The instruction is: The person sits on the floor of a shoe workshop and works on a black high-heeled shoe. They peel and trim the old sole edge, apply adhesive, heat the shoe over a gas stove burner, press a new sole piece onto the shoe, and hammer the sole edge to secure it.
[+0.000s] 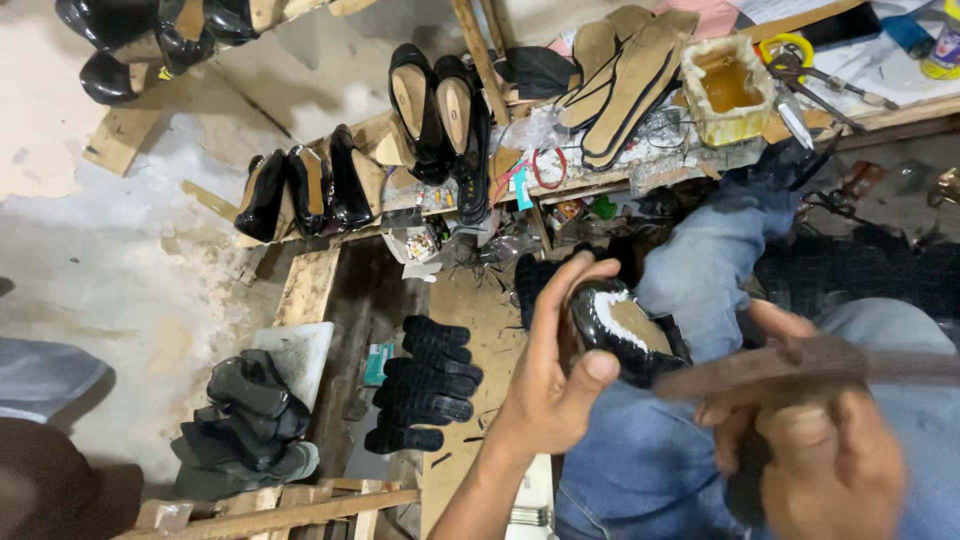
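Now: left hand (555,375) grips black shoe (620,330) over lap, long axis running up-left to down-right. Right hand (820,460) — closed on blurred tool (800,368) — sits right of shoe, tool tip nearly touching.

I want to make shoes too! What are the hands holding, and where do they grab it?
The left hand cups a black shoe around its end, sole up. The right hand grips a blurred brown tool near its middle.
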